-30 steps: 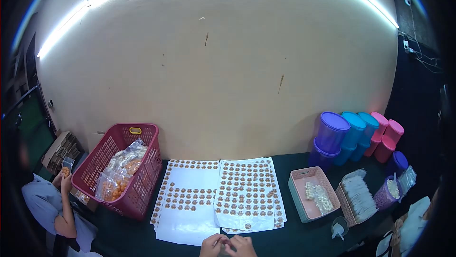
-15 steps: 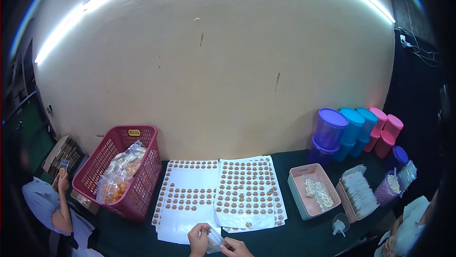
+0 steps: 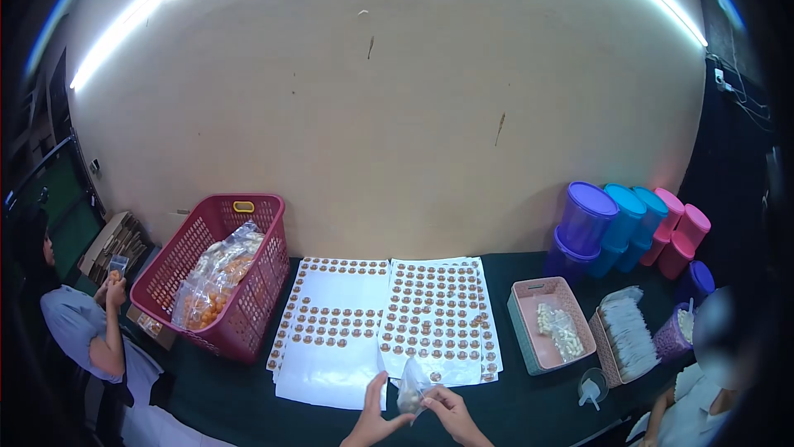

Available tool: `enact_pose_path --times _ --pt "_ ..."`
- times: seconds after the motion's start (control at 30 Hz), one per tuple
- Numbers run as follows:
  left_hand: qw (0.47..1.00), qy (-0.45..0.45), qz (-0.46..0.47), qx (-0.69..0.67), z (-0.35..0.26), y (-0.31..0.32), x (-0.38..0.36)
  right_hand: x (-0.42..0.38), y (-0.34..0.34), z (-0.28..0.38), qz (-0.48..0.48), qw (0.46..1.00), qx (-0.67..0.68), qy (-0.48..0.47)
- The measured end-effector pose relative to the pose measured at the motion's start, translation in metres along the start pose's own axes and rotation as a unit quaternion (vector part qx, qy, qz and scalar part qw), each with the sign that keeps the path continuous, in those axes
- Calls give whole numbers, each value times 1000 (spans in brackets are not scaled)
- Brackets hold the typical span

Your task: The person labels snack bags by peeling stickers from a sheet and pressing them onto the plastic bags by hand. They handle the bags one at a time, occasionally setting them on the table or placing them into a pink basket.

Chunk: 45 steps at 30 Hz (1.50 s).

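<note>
Right hand [image 3: 452, 414] pinches the bag's [image 3: 410, 387] four-o'clock edge; left hand [image 3: 376, 415], at eight, spreads wide. Best keep it upright, pinched lightly, clear of the sheets [image 3: 385, 323] at twelve.

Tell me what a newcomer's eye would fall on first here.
Probably the big maroon basket of filled bags at left. Next, the white printed sheets in the middle, with a clear bag in the right hand at their near edge. Then the purple, blue and pink tubs stacked at the back right.
</note>
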<state>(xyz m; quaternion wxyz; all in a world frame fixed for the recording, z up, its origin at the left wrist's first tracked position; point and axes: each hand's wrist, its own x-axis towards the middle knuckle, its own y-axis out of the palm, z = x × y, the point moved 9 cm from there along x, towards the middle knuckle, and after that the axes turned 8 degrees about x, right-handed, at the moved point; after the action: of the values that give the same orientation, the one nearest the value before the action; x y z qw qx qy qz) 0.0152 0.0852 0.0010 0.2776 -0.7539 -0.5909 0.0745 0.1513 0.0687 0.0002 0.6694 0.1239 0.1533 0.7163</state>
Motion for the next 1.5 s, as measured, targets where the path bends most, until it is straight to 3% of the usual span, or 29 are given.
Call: enact_pose_path --times 0.03,0.2,0.33,0.43,0.47,0.5,0.53,0.6,0.67,0.73,0.8,0.93,1.0,1.1,1.17,1.23,1.27,1.4,1.5 --pt "999 42 -8 31 -15 4 -1 0 3 7 0 1000 0 2" --pt "997 44 -22 64 -6 8 -2 -4 3 13 28 991 131 19" --pt "994 40 -91 44 -9 -14 3 -4 -7 31 3 989 145 -6" --pt "993 63 -44 89 -27 -18 1 -4 -29 41 -36 997 52 -52" --pt "999 3 15 44 -17 -11 2 -5 -33 40 -38 996 52 -55" --pt "996 -56 75 1 -8 -2 2 -12 -39 62 -100 981 -104 -126" --pt "995 -54 80 2 -6 -1 3 -21 -40 83 -162 934 -256 -190" --pt "990 -35 133 -8 -5 10 -1 -27 -56 85 -217 914 -274 -204" --pt "985 -41 166 17 -6 18 -5 -17 -53 59 -25 896 -399 -195" --pt "979 -47 194 43 -7 26 -8 -21 -56 56 -55 889 -421 -169" --pt "973 -133 154 -110 0 26 -13 -25 -75 50 -119 925 -333 -138" --pt "967 -132 159 -149 12 27 -17 -31 -114 27 -216 962 -135 -102" --pt "966 -160 150 -139 19 28 -16 -31 -113 24 -203 966 -136 -87" --pt "980 -131 120 -90 25 21 -15 -29 -108 18 -195 975 -78 -68" --pt "983 -130 113 -69 31 18 -14 -27 -112 13 -202 977 14 -67" --pt "961 -174 47 -209 45 11 -16 -27 -111 5 -206 976 53 -51" --pt "961 -175 46 -209 48 11 -15 -27 -110 -2 -211 972 93 -35" --pt "952 -165 -3 -257 45 3 -12 -27 -58 -49 -51 979 142 137" --pt "946 -160 86 -267 38 27 -14 -34 -24 -75 35 980 86 174"
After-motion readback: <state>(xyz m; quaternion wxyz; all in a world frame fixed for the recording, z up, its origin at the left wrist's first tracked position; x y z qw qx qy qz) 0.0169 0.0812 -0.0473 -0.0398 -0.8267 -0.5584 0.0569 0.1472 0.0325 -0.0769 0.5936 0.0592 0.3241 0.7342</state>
